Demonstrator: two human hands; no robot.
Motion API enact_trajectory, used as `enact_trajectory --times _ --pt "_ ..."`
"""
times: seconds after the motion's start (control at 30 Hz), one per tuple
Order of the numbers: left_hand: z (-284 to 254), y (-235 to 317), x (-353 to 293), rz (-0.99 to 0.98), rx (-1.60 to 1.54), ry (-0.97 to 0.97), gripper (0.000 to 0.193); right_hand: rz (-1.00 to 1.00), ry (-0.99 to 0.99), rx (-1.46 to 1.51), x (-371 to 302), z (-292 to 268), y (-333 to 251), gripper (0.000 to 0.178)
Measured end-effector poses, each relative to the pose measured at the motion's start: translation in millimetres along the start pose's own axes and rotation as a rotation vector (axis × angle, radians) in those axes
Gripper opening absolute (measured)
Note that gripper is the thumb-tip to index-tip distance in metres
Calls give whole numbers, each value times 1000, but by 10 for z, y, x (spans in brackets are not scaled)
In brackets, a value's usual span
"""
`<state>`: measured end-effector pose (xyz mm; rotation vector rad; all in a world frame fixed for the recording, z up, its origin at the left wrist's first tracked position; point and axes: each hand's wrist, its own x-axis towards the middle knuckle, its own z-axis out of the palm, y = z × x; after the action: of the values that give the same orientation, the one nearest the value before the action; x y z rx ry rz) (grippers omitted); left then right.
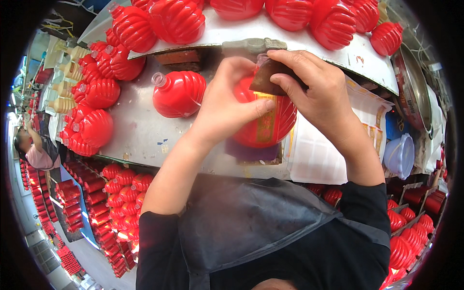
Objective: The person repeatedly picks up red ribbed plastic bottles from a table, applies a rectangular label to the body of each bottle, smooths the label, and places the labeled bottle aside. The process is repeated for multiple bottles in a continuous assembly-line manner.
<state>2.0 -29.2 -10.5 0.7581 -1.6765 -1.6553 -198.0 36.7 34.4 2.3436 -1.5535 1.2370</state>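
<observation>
A red, ribbed, rounded plastic bottle [244,128] with a clear neck stands on the bench in front of me. Down its side runs a yellow-gold label [265,126] with red print. My left hand [227,99] is closed around the bottle's left side, its thumb pressed on the upper part of the label. Between the thumb and fingers of my right hand [309,79] is a thin, dark brown scraper [270,76], its lower edge at the label's top. Under the bottle lies a dark purple pad [251,152]. Part of the bottle is hidden behind both hands.
Another red bottle [179,94] stands to the left. Sheets of labels [319,154] lie at the right. More red bottles [333,24] line the white raised shelf [220,31]. A blue-white bucket [399,155] hangs at far right. A person [38,150] is at far left.
</observation>
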Motion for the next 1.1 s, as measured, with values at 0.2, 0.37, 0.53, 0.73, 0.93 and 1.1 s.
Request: enact_trajectory --times 0.2,0.37,0.53,0.73,0.93,1.1 --pt "37 98 49 -11 81 29 55 -99 59 -91 -12 16 9 33" --pt "83 62 139 -40 -42 113 44 -28 216 3 -137 -93 32 27" --pt "71 0 155 -14 36 130 25 -191 -54 35 -467 -131 -54 20" --pt "86 -12 144 -25 66 157 22 38 -177 322 -554 -275 -233 21" --pt "113 -26 108 18 86 171 20 122 95 229 -422 -132 -144 27" --pt "94 -50 100 37 57 180 16 -317 -17 191 -474 47 -252 26"
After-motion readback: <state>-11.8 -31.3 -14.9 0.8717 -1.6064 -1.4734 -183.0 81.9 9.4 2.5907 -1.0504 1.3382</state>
